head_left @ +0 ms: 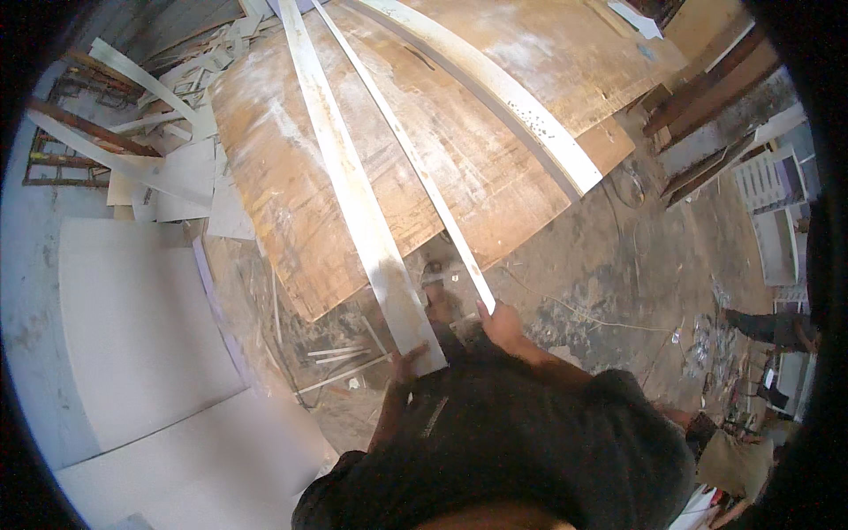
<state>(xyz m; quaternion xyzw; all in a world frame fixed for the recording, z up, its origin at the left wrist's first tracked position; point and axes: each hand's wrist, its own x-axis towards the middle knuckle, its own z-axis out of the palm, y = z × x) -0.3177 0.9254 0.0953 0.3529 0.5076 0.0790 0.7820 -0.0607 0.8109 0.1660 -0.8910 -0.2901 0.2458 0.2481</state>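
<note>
A long, wide white board [340,168] runs from the far edge of the wooden worktable [265,203] toward my body, its near end jutting past the table. My left hand [406,369] is closed round the left edge of that end. To its right lies a long narrow white strip [415,155], roughly alongside the board and apart from it at the near end. My right hand [502,325] grips the strip's near end. Another white board [530,110], with dark specks near its end, rests on the right part of the table.
White panels [141,327] stand at the left. Scrap boards [181,172] are heaped at the far left. Thin offcuts [340,353] and a pale cord [592,318] lie on the floor. Two people [773,329] are partly visible at the right, with shelving [773,199] beyond.
</note>
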